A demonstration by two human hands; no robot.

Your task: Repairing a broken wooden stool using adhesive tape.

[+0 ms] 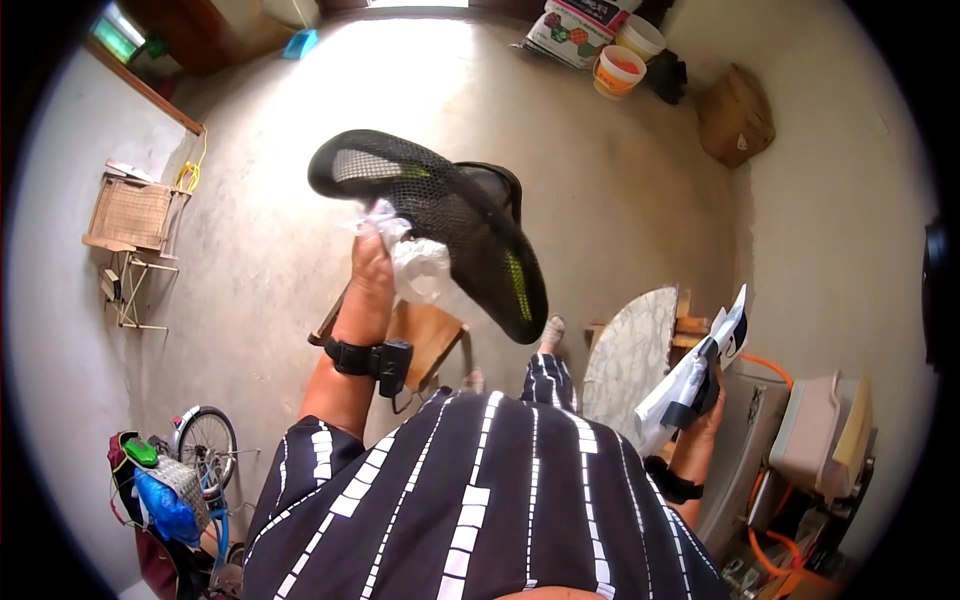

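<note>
In front of me my left hand (371, 268) is closed on a black mesh piece (455, 215), raised above the floor. It looks like a fitted mesh cover, with rounded ends, a pale netted patch and lime-green accents; its exact kind is unclear. Crumpled clear plastic (422, 268) bunches beside the same hand, partly hiding the fingers. At the right, my right hand (706, 415) grips a white package (672, 402) with black parts, tilted upward near the round table. The fingers there are partly covered by the package.
A round marbled tabletop (630, 345) stands at the right, and a wooden stool (425, 340) is just ahead of me. A bicycle wheel (207, 450) and bags are at the lower left. Buckets (618, 72), a printed sack (572, 35) and a cardboard box (735, 115) sit at the far right.
</note>
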